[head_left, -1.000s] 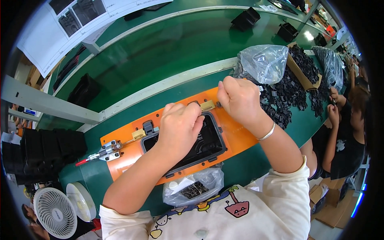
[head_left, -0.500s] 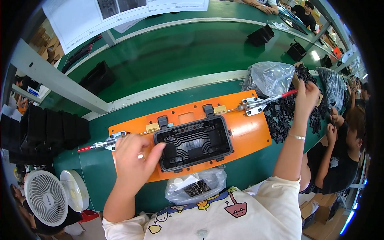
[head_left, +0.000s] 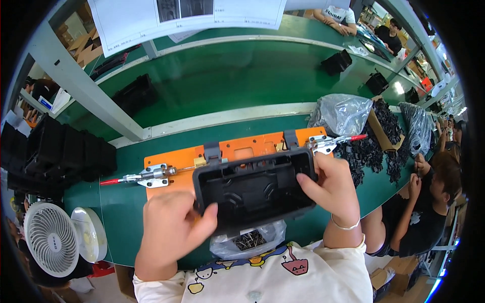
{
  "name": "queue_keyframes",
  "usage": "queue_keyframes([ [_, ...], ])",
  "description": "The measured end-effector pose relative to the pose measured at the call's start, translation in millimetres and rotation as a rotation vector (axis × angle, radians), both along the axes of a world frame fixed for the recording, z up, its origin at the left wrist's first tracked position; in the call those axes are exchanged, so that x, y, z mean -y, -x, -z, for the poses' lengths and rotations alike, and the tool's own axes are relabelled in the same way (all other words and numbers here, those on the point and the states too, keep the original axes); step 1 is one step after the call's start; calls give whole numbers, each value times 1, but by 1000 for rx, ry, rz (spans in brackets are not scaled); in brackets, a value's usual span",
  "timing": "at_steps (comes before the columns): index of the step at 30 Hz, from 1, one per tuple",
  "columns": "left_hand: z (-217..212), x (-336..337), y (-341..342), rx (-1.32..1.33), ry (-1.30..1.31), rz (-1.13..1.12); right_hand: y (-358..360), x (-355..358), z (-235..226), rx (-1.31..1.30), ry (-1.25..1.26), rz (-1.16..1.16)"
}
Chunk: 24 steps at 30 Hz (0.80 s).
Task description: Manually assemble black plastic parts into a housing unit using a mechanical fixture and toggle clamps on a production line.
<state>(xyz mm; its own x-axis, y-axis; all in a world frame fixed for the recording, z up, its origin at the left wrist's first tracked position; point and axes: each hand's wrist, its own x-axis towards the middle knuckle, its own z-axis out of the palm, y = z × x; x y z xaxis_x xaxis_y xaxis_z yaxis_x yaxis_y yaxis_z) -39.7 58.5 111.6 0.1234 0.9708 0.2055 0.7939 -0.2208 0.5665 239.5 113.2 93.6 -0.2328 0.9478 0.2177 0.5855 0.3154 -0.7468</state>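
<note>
Both my hands hold a black plastic box (head_left: 247,194), open side toward me, tilted and raised off the orange fixture plate (head_left: 174,155). My left hand (head_left: 174,227) grips its left end, thumb over the rim. At the right end my right hand (head_left: 333,189) does the same, thumb inside the wall. Two black latches (head_left: 212,151) stick up from the box's far edge. On the plate, a left toggle clamp (head_left: 151,174) and a right toggle clamp (head_left: 323,144) have red handles pointing outward. The box hides much of the plate.
A clear bag (head_left: 222,248) of screws lies near my body. Loose black plastic parts (head_left: 356,156) are heaped at right beside a plastic bag (head_left: 341,113). Black boxes (head_left: 70,151) are stacked at left by a white fan (head_left: 53,240). A co-worker (head_left: 424,202) sits at right.
My right hand has come from beside the right clamp's red handle to the box's right end. My left hand has closed on the left end. The box has been lifted and tilted toward me.
</note>
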Motion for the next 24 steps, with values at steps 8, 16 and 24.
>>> queue_keyframes([
  [8, 21, 15, 5, 306, -7, -56, 18, 34, -28, 6, -362, -104],
  [16, 50, 6, 7, 665, 123, -57, 32, 28, -34, -46, -469, -256],
  [24, 36, -153, 33, 932, 489, -142, 17, 6, -8, -539, -286, -33],
])
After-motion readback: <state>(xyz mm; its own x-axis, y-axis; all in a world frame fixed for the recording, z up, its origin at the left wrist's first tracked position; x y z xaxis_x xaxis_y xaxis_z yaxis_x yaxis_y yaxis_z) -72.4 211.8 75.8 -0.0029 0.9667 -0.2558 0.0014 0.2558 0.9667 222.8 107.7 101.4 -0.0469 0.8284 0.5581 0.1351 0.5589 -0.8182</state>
